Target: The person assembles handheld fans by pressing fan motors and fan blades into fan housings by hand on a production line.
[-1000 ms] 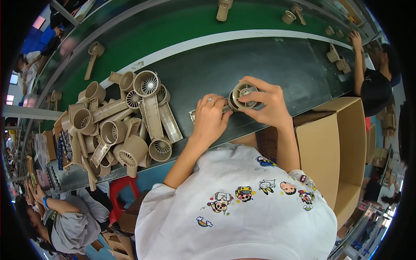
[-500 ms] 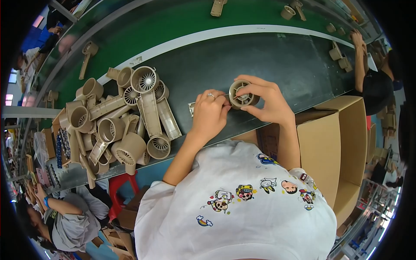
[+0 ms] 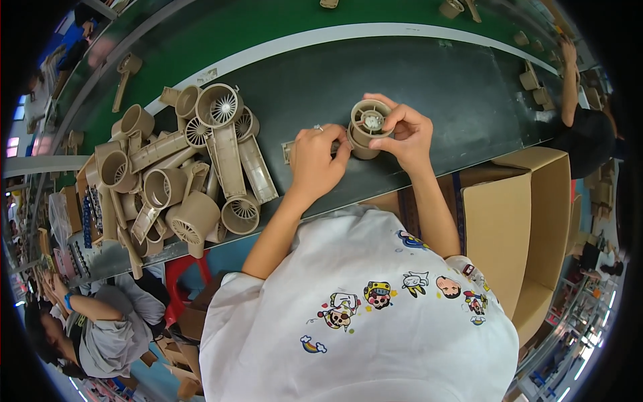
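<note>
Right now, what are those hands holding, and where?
The right hand grips the spoked tan ring by its rim; the left hand holds the tan housing by its handle.

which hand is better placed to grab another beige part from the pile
Probably the left hand: it is nearer the pile, though it also holds a handled beige part. The right hand is farther off, gripping a round beige piece.

Factory assembly workshop. A long green conveyor-like strip (image 3: 281, 23), bearing scattered parts (image 3: 129, 65), runs alongside a dark workbench (image 3: 429, 74). A heap of like-shaped beige plastic housings (image 3: 164, 151) indicates serial work; a large cardboard carton (image 3: 495, 241) stands beside the bench, with co-workers (image 3: 110, 335) to left and right.
</note>
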`<state>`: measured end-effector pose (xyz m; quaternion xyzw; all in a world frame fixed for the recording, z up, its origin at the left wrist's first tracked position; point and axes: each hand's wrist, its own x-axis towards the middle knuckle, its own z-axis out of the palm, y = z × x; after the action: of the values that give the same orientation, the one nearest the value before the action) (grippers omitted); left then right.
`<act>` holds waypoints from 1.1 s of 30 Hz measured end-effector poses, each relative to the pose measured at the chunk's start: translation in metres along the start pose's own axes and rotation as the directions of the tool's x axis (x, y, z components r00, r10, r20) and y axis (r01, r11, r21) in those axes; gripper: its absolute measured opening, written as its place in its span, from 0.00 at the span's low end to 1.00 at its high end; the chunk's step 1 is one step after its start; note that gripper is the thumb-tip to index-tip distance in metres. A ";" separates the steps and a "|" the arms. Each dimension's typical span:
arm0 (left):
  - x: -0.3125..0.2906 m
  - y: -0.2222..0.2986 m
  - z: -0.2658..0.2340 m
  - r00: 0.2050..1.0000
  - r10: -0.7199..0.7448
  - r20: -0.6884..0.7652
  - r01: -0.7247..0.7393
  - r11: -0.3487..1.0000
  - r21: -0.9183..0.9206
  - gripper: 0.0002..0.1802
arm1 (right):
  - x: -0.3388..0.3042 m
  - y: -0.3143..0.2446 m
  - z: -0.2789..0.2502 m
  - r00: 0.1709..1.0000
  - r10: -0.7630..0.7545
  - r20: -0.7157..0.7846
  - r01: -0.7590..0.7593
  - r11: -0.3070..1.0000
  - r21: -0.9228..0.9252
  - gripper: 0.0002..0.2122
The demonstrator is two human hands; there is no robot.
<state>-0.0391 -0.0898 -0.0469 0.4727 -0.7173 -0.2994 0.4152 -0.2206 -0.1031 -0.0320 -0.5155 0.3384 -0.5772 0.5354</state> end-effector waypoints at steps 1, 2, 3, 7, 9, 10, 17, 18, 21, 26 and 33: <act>0.001 -0.003 0.000 0.999 -0.040 0.020 0.041 0.999 -0.025 0.02 | 0.001 0.000 -0.002 1.000 0.008 -0.001 -0.008 1.000 0.005 0.14; -0.002 -0.003 0.001 0.999 -0.048 0.024 0.049 0.999 -0.023 0.02 | 0.004 0.000 -0.008 0.989 -0.066 0.129 0.079 0.992 -0.102 0.14; -0.004 -0.001 0.002 1.000 0.008 0.002 -0.008 1.000 0.025 0.02 | 0.005 0.000 -0.017 0.957 -0.127 0.261 0.182 0.963 -0.198 0.13; -0.004 0.004 0.006 0.993 0.112 -0.040 -0.103 0.979 0.179 0.03 | -0.005 -0.001 -0.033 0.966 -0.046 0.255 0.075 0.991 -0.108 0.13; -0.004 0.003 0.005 0.992 0.124 -0.035 -0.116 0.978 0.172 0.02 | -0.006 0.001 -0.036 0.963 -0.049 0.265 0.080 0.991 -0.111 0.13; -0.003 0.001 0.005 0.989 0.140 -0.037 -0.132 0.977 0.169 0.02 | -0.005 0.002 -0.038 0.958 -0.057 0.283 0.092 0.989 -0.114 0.12; -0.008 -0.005 0.009 0.991 0.098 -0.096 -0.079 0.980 0.183 0.04 | -0.013 -0.004 -0.029 0.974 -0.070 0.213 0.125 0.959 -0.255 0.12; -0.009 -0.004 0.009 0.990 0.099 -0.097 -0.080 0.980 0.182 0.04 | -0.015 -0.003 -0.029 0.977 -0.066 0.204 0.124 0.949 -0.290 0.12; -0.012 -0.002 0.003 0.983 0.144 -0.112 -0.116 0.966 0.229 0.04 | -0.018 -0.002 -0.029 0.979 -0.072 0.192 0.128 0.946 -0.298 0.12; -0.016 -0.002 -0.008 0.969 0.222 -0.105 -0.171 0.917 0.361 0.03 | -0.028 0.008 -0.026 0.979 -0.099 0.179 0.149 0.944 -0.294 0.12; -0.018 -0.006 -0.019 0.990 0.129 -0.063 -0.095 0.918 0.384 0.04 | -0.027 0.018 -0.030 0.979 -0.069 0.193 0.138 0.917 -0.375 0.08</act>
<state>-0.0166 -0.0757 -0.0485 0.5148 -0.7689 -0.1098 0.3629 -0.2476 -0.0857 -0.0629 -0.6770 0.3689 -0.4790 0.4197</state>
